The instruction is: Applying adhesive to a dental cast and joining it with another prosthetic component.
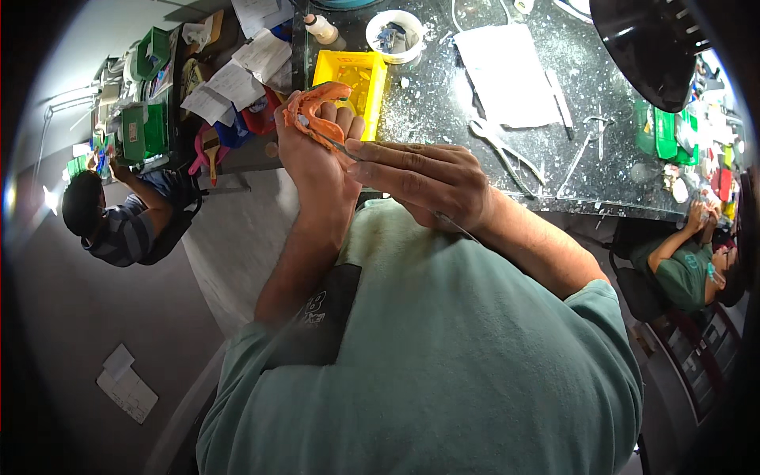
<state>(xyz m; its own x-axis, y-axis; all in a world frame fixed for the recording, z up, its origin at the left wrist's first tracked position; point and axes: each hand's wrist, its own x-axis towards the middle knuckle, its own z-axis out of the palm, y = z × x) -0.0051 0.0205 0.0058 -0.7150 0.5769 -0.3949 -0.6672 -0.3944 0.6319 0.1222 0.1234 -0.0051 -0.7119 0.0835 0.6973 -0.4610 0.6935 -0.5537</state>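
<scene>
My left hand [310, 158] grips an orange, U-shaped moulded piece [305, 103] with a pale patch inside its curve, held up near the bench's front edge. My right hand [431, 182] is closed around a slender metal tool [459, 224]; its tip reaches the lower right part of the orange piece, and its far end sticks out below my palm. Just behind the piece stands a yellow plastic bin [366, 67]. To the right of my hands, large metal pliers [503, 154] and thin metal instruments [578, 158] lie on the dusty black bench [427, 103].
A white tub [400, 57], small bottle [321, 30], white pad [507, 75] and pen [558, 103] are on the bench. A black lamp [649, 47] overhangs the right. Papers [226, 91] and green bins [142, 131] crowd the left. Co-workers sit left [131, 222] and right [681, 269].
</scene>
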